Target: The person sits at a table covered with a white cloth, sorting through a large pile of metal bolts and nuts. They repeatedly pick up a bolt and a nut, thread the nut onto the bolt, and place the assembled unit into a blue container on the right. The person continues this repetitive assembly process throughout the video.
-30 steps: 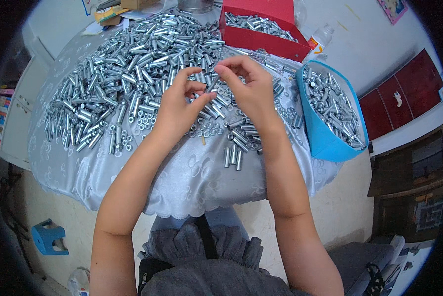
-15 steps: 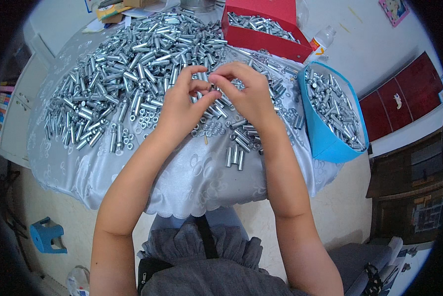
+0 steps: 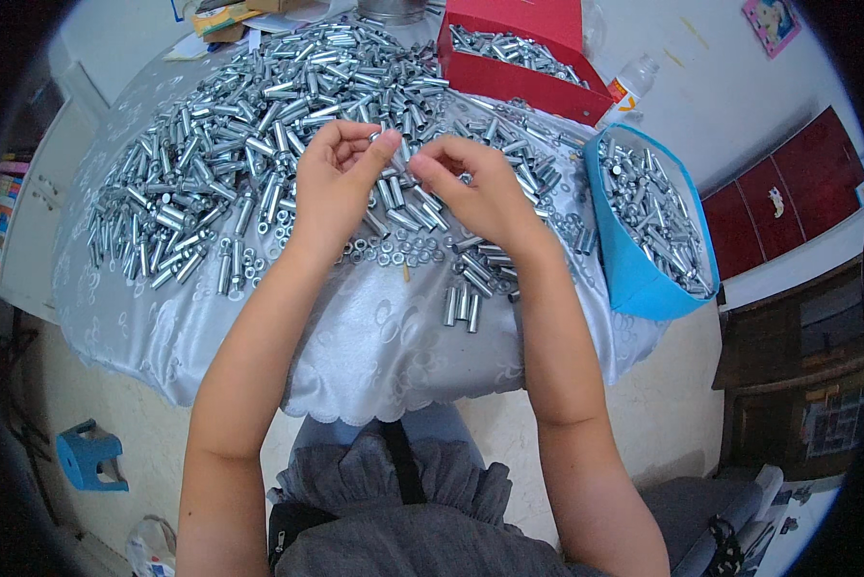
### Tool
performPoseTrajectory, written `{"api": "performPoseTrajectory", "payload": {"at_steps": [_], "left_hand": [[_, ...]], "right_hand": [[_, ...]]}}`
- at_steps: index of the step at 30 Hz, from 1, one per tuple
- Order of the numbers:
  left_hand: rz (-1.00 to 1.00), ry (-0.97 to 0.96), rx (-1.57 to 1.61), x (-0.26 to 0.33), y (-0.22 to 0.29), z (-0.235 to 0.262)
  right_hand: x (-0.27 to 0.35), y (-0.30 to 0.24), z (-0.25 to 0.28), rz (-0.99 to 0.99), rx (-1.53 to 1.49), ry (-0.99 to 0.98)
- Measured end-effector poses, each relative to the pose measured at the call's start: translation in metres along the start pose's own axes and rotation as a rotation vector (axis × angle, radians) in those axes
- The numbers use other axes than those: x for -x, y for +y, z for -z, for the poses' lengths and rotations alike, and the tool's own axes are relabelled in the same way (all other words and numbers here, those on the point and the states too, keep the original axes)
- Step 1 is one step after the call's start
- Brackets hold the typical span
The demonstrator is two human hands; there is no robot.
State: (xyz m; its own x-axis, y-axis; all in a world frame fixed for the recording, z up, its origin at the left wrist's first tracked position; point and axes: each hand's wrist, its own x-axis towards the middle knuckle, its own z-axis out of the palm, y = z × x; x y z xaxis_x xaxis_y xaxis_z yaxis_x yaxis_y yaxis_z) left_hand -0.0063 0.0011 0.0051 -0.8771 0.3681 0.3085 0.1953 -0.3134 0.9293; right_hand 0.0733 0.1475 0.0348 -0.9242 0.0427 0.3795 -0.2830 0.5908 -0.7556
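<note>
Over the front of a big heap of silvery metal sleeves and bolts (image 3: 211,144), both hands are raised close together. My left hand (image 3: 341,178) is closed, thumb and forefinger pinched; what lies between them is too small to tell from the metal behind. Just right of it, my right hand (image 3: 480,192) also has thumb and forefinger drawn together, and any piece there is hidden. Below the hands, small metal nuts (image 3: 393,256) lie scattered. Several short metal tubes (image 3: 463,306) lie nearer the table's front edge.
An open red box (image 3: 504,82) of metal parts stands at the back right. Right of the heap is a blue fabric bin (image 3: 639,298) filled with bolts. A plastic bottle (image 3: 632,85) stands behind it. Shiny white cloth (image 3: 374,356) covers the table. A blue stool (image 3: 90,457) is at lower left.
My left hand has shifted slightly left and turned, its fingers curling in to a pinch. A gap has opened between the hands; the right hand has barely moved.
</note>
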Motion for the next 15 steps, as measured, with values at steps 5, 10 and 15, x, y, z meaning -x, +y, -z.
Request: {"api": "performPoseTrajectory", "payload": {"at_steps": [5, 10, 15], "left_hand": [[0.137, 0.041, 0.111, 0.002, 0.005, -0.004], [0.228, -0.031, 0.101, 0.001, 0.009, -0.003], [0.245, -0.247, 0.048, 0.009, 0.023, -0.005]], "right_hand": [[0.000, -0.004, -0.003, -0.003, -0.090, 0.043], [-0.001, -0.004, -0.006, -0.006, -0.331, 0.049], [-0.001, -0.004, -0.008, -0.007, -0.493, 0.034]]}}
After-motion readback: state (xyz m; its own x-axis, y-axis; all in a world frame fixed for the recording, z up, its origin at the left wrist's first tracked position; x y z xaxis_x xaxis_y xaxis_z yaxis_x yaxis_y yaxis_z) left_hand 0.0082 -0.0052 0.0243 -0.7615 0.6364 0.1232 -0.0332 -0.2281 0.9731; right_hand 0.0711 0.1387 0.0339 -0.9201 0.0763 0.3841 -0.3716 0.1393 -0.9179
